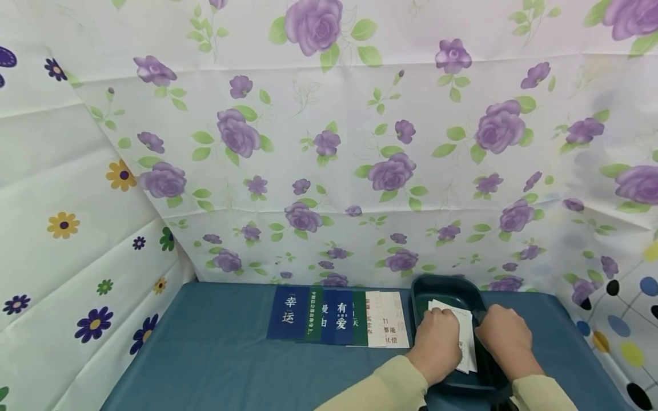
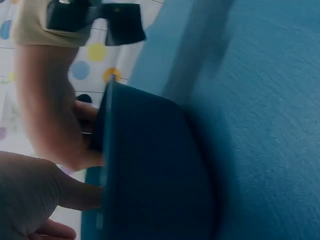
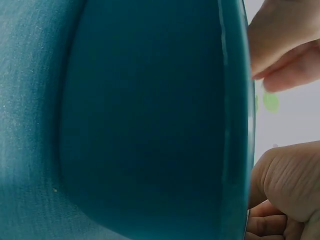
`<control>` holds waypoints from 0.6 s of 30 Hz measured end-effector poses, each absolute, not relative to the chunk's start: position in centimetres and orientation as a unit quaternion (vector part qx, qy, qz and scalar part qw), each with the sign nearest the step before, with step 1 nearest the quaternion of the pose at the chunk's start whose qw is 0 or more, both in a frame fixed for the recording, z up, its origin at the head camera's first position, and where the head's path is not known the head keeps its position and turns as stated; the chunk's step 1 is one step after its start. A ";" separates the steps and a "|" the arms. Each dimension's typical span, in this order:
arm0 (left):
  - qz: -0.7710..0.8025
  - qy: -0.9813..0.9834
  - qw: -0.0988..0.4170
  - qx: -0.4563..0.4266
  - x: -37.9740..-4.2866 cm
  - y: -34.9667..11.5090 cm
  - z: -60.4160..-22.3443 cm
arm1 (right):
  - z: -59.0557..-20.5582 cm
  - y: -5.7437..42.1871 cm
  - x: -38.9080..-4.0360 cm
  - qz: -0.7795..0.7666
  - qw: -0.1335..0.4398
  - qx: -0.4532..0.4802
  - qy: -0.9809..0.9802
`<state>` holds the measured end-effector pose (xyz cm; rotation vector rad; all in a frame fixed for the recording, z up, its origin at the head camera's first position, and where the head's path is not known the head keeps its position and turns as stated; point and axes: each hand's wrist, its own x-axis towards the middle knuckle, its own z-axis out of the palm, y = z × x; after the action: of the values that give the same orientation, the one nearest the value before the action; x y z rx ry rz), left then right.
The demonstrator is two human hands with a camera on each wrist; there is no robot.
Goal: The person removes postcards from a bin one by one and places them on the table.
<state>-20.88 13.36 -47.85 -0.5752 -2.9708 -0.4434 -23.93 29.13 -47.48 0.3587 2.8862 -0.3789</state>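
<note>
My left hand (image 1: 437, 345) reaches over a dark teal tray (image 1: 490, 382), its bent fingers pinching at white printed cards (image 1: 465, 337) inside. My right hand (image 1: 506, 339) is at the tray's right rim with fingers curled; whether they grip the rim or something inside is hidden. From the left wrist, the left hand (image 2: 35, 195) shows with its thumb by the tray wall (image 2: 150, 160), while the right hand (image 2: 75, 145) sits beyond. The right wrist view has the left hand (image 3: 290, 45) above and the right hand (image 3: 290, 192) below, both partly behind the tray wall (image 3: 150, 125).
Left of the tray lies an overlapping row of blue, green and white cards (image 1: 336, 317) with Chinese characters. A blue-green cloth (image 1: 216, 354) covers the table. Floral sheets (image 1: 360, 142) hang behind it, with patterned sheets at both sides.
</note>
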 end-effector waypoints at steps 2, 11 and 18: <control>-0.130 -0.973 0.029 -0.191 -21.1 13.8 -48.4 | -47.4 29.2 -23.9 -0.129 0.104 0.120 0.979; -0.063 -0.983 0.014 -0.173 -21.4 14.5 -49.9 | -47.4 29.3 -23.9 -0.128 0.096 0.115 0.980; 0.023 -0.984 0.035 -0.173 -21.3 15.0 -50.8 | -47.5 29.3 -24.0 -0.129 0.101 0.118 0.979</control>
<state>-21.29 15.05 -50.83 -0.5327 -3.0243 0.0710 -23.97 29.31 -47.52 0.3493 2.8926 -0.3825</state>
